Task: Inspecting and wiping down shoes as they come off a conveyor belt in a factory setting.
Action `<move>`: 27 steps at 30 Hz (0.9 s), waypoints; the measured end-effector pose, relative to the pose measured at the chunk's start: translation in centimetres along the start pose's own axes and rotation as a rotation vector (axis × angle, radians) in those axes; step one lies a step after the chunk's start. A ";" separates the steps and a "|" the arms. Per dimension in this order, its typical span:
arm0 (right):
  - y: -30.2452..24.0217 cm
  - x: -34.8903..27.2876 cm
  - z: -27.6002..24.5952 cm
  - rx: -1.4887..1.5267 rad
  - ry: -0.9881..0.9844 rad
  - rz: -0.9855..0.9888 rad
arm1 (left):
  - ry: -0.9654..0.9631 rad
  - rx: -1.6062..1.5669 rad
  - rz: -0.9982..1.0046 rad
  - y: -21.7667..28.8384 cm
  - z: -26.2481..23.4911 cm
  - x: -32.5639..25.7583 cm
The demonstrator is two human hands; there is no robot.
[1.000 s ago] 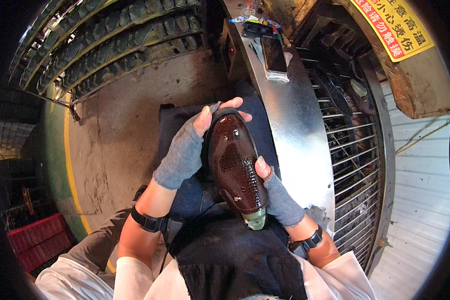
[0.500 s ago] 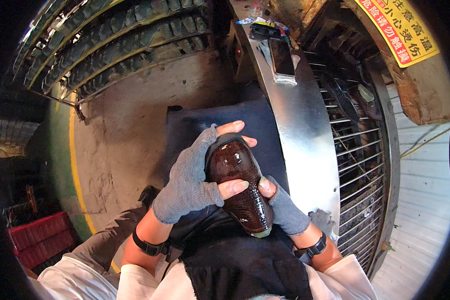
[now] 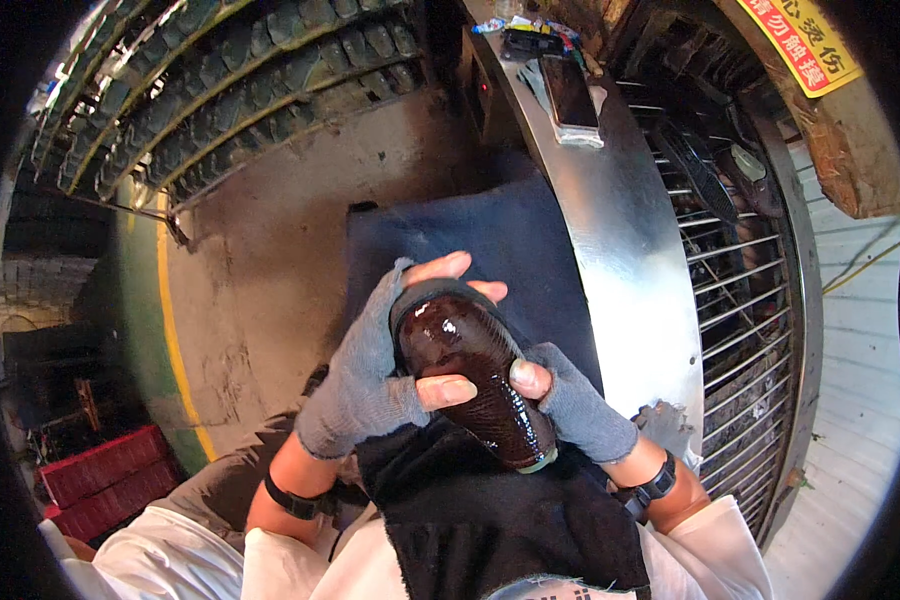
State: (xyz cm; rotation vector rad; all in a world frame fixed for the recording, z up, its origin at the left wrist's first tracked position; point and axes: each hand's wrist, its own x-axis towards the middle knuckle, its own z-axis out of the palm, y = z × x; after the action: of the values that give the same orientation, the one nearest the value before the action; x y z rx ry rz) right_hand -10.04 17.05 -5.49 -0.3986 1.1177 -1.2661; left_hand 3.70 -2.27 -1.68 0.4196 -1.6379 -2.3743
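A glossy dark brown leather shoe upper (image 3: 455, 345), stretched over a shoe last, is held in front of my body. Its rounded toe points away from me, and a pale green bit of the last (image 3: 538, 462) shows at the near end. My left hand (image 3: 365, 375), in a grey fingerless glove, is closed around the toe end; its thumb presses the top and its fingertips come out beyond the far rim. My right hand (image 3: 575, 405), gloved alike, grips the right side with its thumb on the leather. Its other fingers are hidden beneath.
At the right runs a metal counter (image 3: 625, 260) carrying a phone (image 3: 570, 92), beside a rack of metal bars (image 3: 735, 320) with dark shoes on it. Shelves of dark shoe-shaped pieces (image 3: 260, 80) stand far left. Dark blue cloth (image 3: 470, 230) lies ahead; a red box (image 3: 110, 475) sits lower left.
The toe of the shoe upper has swung slightly left, and both hands keep their hold. My right thumb has shifted a little along the side. The surroundings have shifted rightward in view.
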 end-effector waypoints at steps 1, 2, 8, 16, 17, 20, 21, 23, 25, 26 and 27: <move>-0.2 0.3 0.0 0.009 0.003 -0.022 | -0.055 -0.009 0.076 -0.9 -0.6 -0.2; -0.6 0.5 0.0 -0.021 -0.016 -0.037 | -0.072 0.009 0.077 -1.3 -1.0 -0.4; -0.8 0.3 -2.2 -0.240 -0.126 -0.184 | 0.078 -0.216 0.347 -0.3 -1.4 -1.8; -5.6 -4.2 -2.9 -0.047 0.489 -0.233 | -0.026 -0.258 0.335 -2.7 -2.0 -1.2; -5.5 -4.0 -5.2 0.005 0.455 -0.277 | -0.261 -0.257 0.245 -2.6 -2.9 0.0; -10.9 -3.0 -6.0 -0.341 0.290 -0.302 | -0.117 -0.154 0.179 -3.7 1.4 1.3; -11.0 -1.9 -6.1 -0.528 0.227 -0.307 | -0.035 -0.067 0.154 -5.5 1.8 2.7; -9.7 0.2 -7.2 -0.715 0.131 -0.251 | 0.046 0.025 0.127 -7.6 1.6 4.6; -9.1 0.7 -7.2 -0.711 0.061 -0.179 | 0.098 0.067 0.122 -8.5 1.3 4.8; -9.6 0.6 -6.8 -0.745 0.042 -0.169 | 0.111 0.068 0.124 -8.7 1.3 4.9; -9.9 0.7 -6.3 -0.740 0.026 -0.164 | 0.137 0.087 0.178 -9.1 1.3 4.9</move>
State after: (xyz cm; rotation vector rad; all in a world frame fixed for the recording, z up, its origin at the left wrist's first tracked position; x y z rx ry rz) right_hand -20.77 15.25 -1.05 -1.0426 1.5854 -0.9574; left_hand -1.52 0.41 -10.24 0.4235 -1.6473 -2.1045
